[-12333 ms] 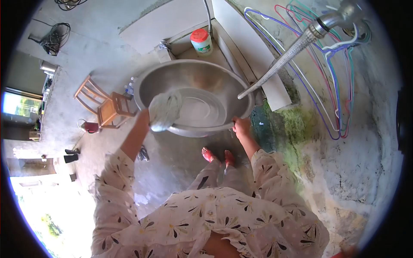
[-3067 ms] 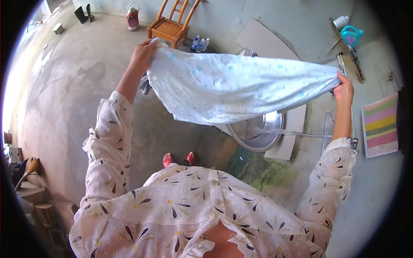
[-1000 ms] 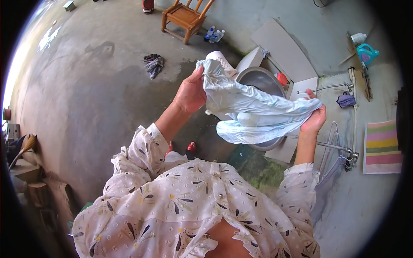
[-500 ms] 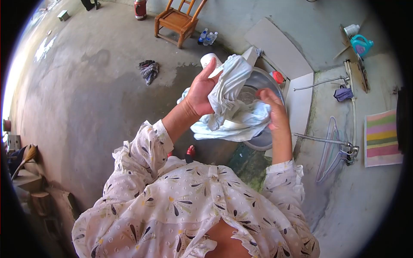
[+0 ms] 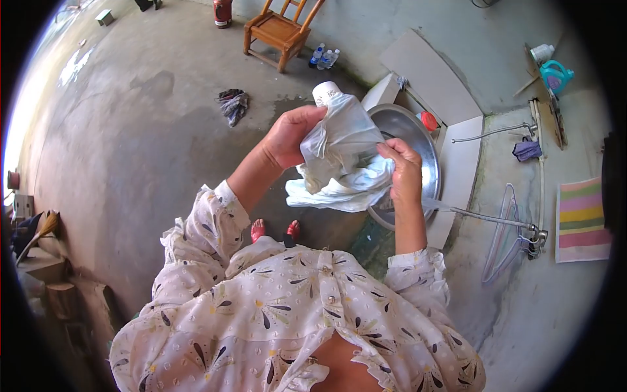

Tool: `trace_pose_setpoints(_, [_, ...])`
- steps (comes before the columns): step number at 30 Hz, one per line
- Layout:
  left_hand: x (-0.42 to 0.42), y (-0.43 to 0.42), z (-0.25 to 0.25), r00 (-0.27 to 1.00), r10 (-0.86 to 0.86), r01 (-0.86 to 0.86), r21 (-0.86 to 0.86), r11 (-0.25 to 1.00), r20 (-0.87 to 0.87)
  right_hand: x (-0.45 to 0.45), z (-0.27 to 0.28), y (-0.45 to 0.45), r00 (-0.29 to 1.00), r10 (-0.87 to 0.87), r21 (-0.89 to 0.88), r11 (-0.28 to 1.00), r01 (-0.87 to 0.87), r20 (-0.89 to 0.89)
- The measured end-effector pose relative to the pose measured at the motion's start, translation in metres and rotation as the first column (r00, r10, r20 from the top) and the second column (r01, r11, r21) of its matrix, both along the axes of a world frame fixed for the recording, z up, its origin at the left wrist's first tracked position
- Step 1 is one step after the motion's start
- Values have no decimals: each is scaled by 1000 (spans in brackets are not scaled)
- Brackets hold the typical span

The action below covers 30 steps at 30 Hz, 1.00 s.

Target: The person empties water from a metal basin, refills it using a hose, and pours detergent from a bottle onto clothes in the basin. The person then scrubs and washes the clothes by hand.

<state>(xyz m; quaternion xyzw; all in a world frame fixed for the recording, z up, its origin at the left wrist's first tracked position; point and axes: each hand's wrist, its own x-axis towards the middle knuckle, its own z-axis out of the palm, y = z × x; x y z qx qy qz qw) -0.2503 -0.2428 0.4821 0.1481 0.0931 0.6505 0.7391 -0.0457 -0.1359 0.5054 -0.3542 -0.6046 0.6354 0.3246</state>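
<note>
A pale blue-white cloth [image 5: 343, 140] hangs bunched between my two hands in front of my chest. My left hand [image 5: 292, 138] grips its upper left part, with fingers closed on the fabric. On the other side my right hand [image 5: 403, 168] pinches the cloth at its right edge, and the lower folds droop between the hands. Behind the cloth and my right hand is a large metal basin [image 5: 428, 153], partly hidden by them. A metal tap [image 5: 493, 217] reaches from the wall toward the basin's right side.
A red-lidded jar [image 5: 428, 121] stands behind the basin. A second tap [image 5: 490, 134], hangers [image 5: 501, 238] and a striped cloth [image 5: 580, 222] are at the right. A wooden chair [image 5: 277, 31], bottles [image 5: 324, 57] and a dark rag [image 5: 233, 106] are on the floor, upper left and centre.
The cloth, earlier stretched wide between my hands, is now gathered into a smaller bunch. My right hand has come left toward my left hand and has closed on the cloth's edge.
</note>
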Motion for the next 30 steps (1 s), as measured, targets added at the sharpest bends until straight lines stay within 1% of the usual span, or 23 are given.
trace_pose_setpoints(3, [-17, -12, -9, 948, -21, -10, -95, 995, -317, 5, 9, -3, 999, -32, -12, 999, 31, -25])
trace_pose_setpoints(5, [-24, -17, -19, 896, 9, -65, -111, 992, -444, 9, 14, -6, 999, -45, 69, 997, 45, 5])
trace_pose_setpoints(6, [-27, -17, -20, 863, 19, -90, -116, 989, -504, 9, 16, -6, 998, -56, 110, 993, 54, 19])
trace_pose_setpoints(7, [-29, -17, -20, 838, 48, -151, -146, 978, -544, 11, 16, -6, 998, -55, 142, 989, 48, 43])
trace_pose_setpoints(10, [-29, -18, -14, 790, 81, -226, -166, 960, -608, 19, 16, -7, 992, -52, 153, 988, 34, 113])
trace_pose_setpoints(13, [-31, -9, -20, 895, 78, -144, -118, 983, -440, 17, 18, -10, 994, -79, 157, 985, 65, 81])
trace_pose_setpoints(16, [-16, 0, -20, 962, 118, -137, -64, 988, -246, 18, 13, -8, 993, -100, 126, 988, 91, 69])
trace_pose_setpoints(17, [-12, 3, -27, 965, 115, -120, -7, 993, -236, 19, 10, -9, 992, -103, 124, 988, 93, 70])
trace_pose_setpoints(20, [9, 5, -3, 998, 50, -52, -46, 998, -35, 21, -1, -5, 992, -112, 82, 991, 107, 64])
trace_pose_setpoints(21, [15, 7, 1, 997, 11, -8, -48, 999, 71, 20, -4, -5, 991, -123, 55, 991, 120, 55])
trace_pose_setpoints(23, [25, 10, 4, 991, 47, -40, -52, 998, 129, 16, -14, -7, 990, -139, 0, 990, 140, 27])
trace_pose_setpoints(24, [28, 11, 4, 985, 64, -56, -54, 997, 158, 11, -18, -12, 990, -131, 10, 991, 130, 49])
trace_pose_setpoints(25, [30, 13, 4, 974, 36, -20, -73, 997, 224, 8, -20, -16, 990, -121, 20, 993, 120, 70])
trace_pose_setpoints(26, [30, 14, 2, 968, 22, -7, -63, 998, 250, 7, -23, -18, 990, -112, 30, 994, 109, 91])
trace_pose_setpoints(27, [31, 17, 2, 961, 9, 6, -54, 999, 275, 7, -23, -17, 990, -51, 27, 998, 48, 131])
trace_pose_setpoints(28, [31, 18, 1, 954, -2, 16, -44, 999, 300, 5, -23, -16, 993, -10, -6, 1000, 11, 113])
trace_pose_setpoints(30, [32, 17, 0, 958, 15, -3, -40, 999, 287, -5, -19, -25, 995, 66, -73, 995, -61, 76])
